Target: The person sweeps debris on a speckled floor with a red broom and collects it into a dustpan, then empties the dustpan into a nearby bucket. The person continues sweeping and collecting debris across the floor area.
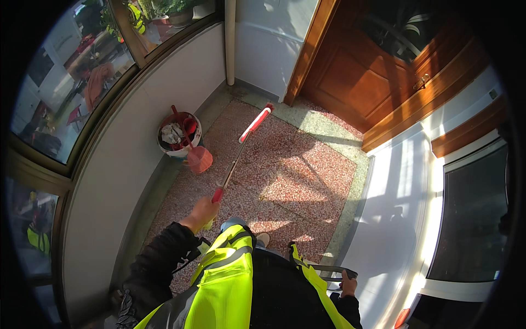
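My left hand grips the red handle of a long-shafted window squeegee. Its thin metal shaft slants away from me to a red and white head over the speckled floor. At lower right, my right hand is closed around a dark grey strap-like piece, whose exact kind I cannot make out. Left of the squeegee, against the low wall, stands a bucket holding a crumpled white cloth and red items. A red-handled tool with a round pink head lies across its rim.
Red terrazzo floor with a pale green border spreads before me. A wooden door stands at the far right. Metal-framed windows top the left wall. A pale pipe rises in the corner. A dark glass pane is at right.
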`<state>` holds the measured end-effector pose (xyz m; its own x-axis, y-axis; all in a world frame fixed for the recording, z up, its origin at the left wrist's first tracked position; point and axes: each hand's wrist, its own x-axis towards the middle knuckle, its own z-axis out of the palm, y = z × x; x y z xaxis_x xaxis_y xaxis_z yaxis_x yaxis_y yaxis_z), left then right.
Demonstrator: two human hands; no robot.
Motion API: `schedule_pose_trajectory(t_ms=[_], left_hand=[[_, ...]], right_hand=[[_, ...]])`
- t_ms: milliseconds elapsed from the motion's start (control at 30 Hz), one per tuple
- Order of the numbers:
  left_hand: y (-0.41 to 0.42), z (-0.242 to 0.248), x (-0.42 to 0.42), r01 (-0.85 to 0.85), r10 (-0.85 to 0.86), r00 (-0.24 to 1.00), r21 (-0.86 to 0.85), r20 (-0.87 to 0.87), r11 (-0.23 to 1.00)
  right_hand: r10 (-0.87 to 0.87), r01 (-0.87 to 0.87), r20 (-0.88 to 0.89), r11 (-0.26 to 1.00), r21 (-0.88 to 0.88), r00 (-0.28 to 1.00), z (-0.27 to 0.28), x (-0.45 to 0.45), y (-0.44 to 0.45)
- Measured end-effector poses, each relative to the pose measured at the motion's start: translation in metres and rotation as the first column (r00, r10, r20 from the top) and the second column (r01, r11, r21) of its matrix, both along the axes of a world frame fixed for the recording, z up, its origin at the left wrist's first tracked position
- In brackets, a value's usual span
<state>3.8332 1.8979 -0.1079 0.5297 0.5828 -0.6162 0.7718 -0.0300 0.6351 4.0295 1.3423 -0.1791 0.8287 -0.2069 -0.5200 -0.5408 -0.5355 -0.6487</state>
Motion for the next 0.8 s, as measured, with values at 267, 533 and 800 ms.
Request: schedule_pose_trajectory(t_ms=[267,533,800], left_hand=[[0.122,-0.052,0.118,-0.117,0.129,0.992,0.360,-0.010,0.926],[0.232,-0.084,0.203,-0.422,0.443,0.858,0.136,-0.258,0.896],[0.296,-0.117,0.298,-0.586,0.569,0.810,-0.224,-0.141,0.779]], right_hand=[[0.108,-0.105,0.049,0.992,-0.065,0.993,-0.001,0.151,0.088],[0.043,-0.035,0.109,0.997,-0.068,0.993,0.031,0.281,0.186],[0.234,-0.227,0.058,0.968,-0.106,0.971,0.039,0.388,0.248]])
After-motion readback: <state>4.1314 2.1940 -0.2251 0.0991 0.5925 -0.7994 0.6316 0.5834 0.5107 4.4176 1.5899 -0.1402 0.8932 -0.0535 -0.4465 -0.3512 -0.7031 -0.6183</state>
